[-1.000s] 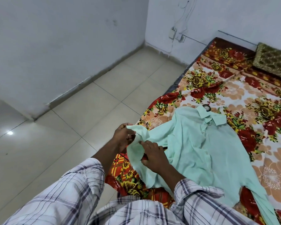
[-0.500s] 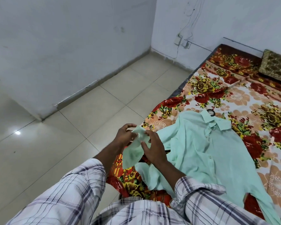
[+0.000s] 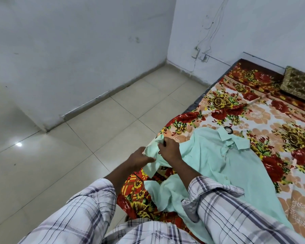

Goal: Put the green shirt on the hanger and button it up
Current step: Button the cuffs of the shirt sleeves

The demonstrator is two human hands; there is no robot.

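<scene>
- Head view: the pale green cotton shirt (image 3: pixel 218 161) lies spread on the red floral bedsheet (image 3: pixel 271 117), with a black hanger hook (image 3: pixel 228 129) poking out at its collar
- The left hand (image 3: pixel 139 158) and right hand (image 3: pixel 169 150) both pinch the fabric of the shirt's near shoulder, raised off the sheet
- The hanger looks mostly inside and this shoulder not yet seated; buttoning probably remains, though the placket is too small to tell

Shirt (image 3: pixel 218 166) on bed (image 3: pixel 253 110), hanger hook (image 3: pixel 228 129) behind its collar, left hand (image 3: pixel 139 158) and right hand (image 3: pixel 169 149) at its left edge, cushion (image 3: pixel 299 85) far right, floor (image 3: pixel 95 138) left of bed.
</scene>
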